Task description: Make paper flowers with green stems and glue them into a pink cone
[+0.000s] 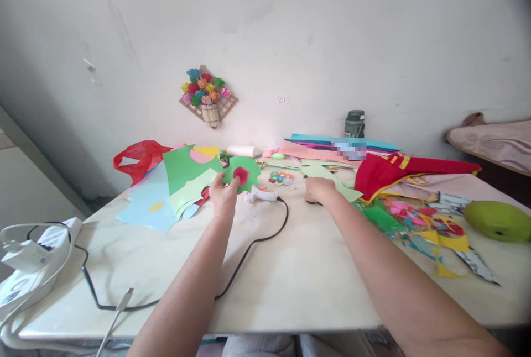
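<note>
My left hand (224, 194) is closed on a green paper cutout (249, 164) with a round red piece (240, 175) on it, the thumb at the red piece. Just right of that hand, a white glue gun (261, 195) lies on the table, its black cord running towards me. My right hand (320, 189) is closed low over the table. Small dark bits show at its fingers, but what they belong to is hidden. Between the hands and a little farther back lies a cluster of small colourful flowers (281, 178). Pale green paper (340, 183) lies behind my right hand.
Coloured paper sheets (145, 202) and a red plastic bag (145, 158) lie at left. A power strip (58, 241) with cables is at the left edge. On the right are red cloth (377, 177), paper scraps (448, 238) and a green fruit (498, 221). A bottle (355, 124) stands behind.
</note>
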`<state>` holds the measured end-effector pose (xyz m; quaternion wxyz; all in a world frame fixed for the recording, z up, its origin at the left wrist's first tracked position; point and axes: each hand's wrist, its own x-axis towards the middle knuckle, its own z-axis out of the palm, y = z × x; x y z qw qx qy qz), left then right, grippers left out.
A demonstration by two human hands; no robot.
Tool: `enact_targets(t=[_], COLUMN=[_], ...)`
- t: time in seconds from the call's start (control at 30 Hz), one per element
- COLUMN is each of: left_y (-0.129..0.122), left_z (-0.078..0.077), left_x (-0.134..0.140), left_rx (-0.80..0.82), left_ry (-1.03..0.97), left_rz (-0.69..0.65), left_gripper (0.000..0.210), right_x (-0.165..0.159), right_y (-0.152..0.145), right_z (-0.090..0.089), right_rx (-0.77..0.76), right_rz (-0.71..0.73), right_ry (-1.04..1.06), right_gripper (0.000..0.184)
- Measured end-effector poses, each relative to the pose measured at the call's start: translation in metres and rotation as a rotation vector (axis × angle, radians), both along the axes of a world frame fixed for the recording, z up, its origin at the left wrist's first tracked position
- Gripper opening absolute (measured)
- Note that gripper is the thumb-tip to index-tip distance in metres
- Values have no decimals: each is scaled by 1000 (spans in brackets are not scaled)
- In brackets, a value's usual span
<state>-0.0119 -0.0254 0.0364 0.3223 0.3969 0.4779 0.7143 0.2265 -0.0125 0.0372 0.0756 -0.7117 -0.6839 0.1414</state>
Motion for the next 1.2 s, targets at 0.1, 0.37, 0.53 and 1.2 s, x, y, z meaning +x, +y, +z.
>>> enact_targets(t=[0.1, 0.37, 0.53, 1.2], left_y=[0, 8, 19, 24], left_z=[0, 5, 23, -2], left_x=[-2, -5, -7, -7], left_rx=[-16, -32, -40, -59], left_ry=[-20, -38, 69, 157], left_rz=[17, 29, 17, -26], left_gripper=[57, 65, 60, 61], right_x=[8, 41, 47, -1], right_y=[-3, -18, -16, -24], right_z=[7, 13, 4, 9], right_rx=[-127, -213, -172, -174], right_rz=[-99, 0, 172, 585], right_ry=[-13, 625, 1099, 843], right_gripper=[15, 37, 52, 31])
